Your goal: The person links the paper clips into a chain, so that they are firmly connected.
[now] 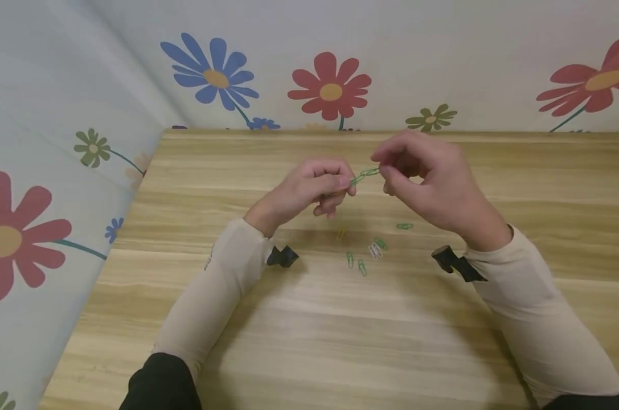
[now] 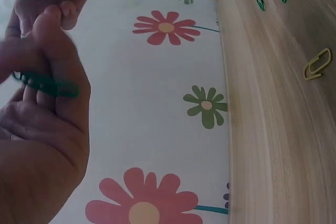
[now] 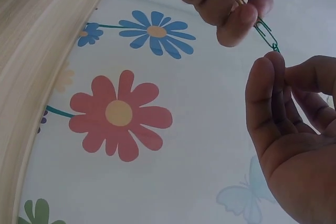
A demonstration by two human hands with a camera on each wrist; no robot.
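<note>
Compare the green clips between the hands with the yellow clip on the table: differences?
Colour: the green clips are green; the yellow clip is yellow.
Place: the green clips are held up between the left hand and right hand; the yellow clip lies on the table.
Linkage: the green clips hook together end to end; the yellow clip lies apart from other clips.
Shared: all are bent into loops.

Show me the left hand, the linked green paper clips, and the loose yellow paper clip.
Left hand [image 1: 311, 187]: head view, middle of hand.
Linked green paper clips [image 3: 266, 33]: right wrist view, wire of the clip nearer the left hand.
Loose yellow paper clip [image 2: 317, 65]: left wrist view, middle of its wire.
</note>
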